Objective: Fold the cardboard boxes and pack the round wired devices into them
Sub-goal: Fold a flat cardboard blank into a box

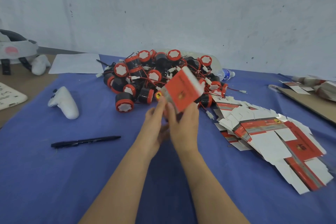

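A red and white cardboard box (182, 89) is held up over the middle of the blue table, blurred by motion. My right hand (183, 123) grips its lower end, and my left hand (156, 122) holds it from the left with fingertips at its bottom corner. Behind the box lies a heap of round black and red devices (145, 76) with red wires and white plugs. A fanned stack of flat unfolded boxes (272, 143) lies on the cloth to the right.
A black pen (85, 141) lies at the left front and a white controller (63, 102) further back. A headset (16, 51), a paper sheet (76, 63), a water bottle (225, 74) and a cardboard sheet with packets (309, 100) ring the blue cloth (54, 178).
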Tool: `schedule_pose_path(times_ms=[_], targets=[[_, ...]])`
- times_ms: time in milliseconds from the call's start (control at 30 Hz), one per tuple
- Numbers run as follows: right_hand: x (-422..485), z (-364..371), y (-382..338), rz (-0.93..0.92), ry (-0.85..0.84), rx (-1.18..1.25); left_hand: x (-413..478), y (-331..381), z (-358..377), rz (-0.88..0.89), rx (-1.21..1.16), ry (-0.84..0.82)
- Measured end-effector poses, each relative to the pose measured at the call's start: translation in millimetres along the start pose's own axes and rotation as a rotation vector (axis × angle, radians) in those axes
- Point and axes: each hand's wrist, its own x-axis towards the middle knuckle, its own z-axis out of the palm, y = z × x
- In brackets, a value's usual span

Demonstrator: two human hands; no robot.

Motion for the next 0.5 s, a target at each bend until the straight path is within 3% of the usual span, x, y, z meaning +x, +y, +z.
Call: schedule_pose_path(times_ms=[100, 267, 367, 500], targets=[[-5, 4, 2, -0.178, -0.258, -0.178, -2, -1, 2, 0.045, -0.062, 0.021], [0, -3, 4, -0.188, -0.564, -0.316, 7, -2, -13, 0.147, 0.308, 0.026], [3, -6, 2, -0.137, -0.609, -0.290, 9, -4, -14, 0.254, 0.405, -0.008], [3, -6, 1, -0.143, -0.622, -0.280, 8, -8, -8, 0.348, 0.483, 0.181]])
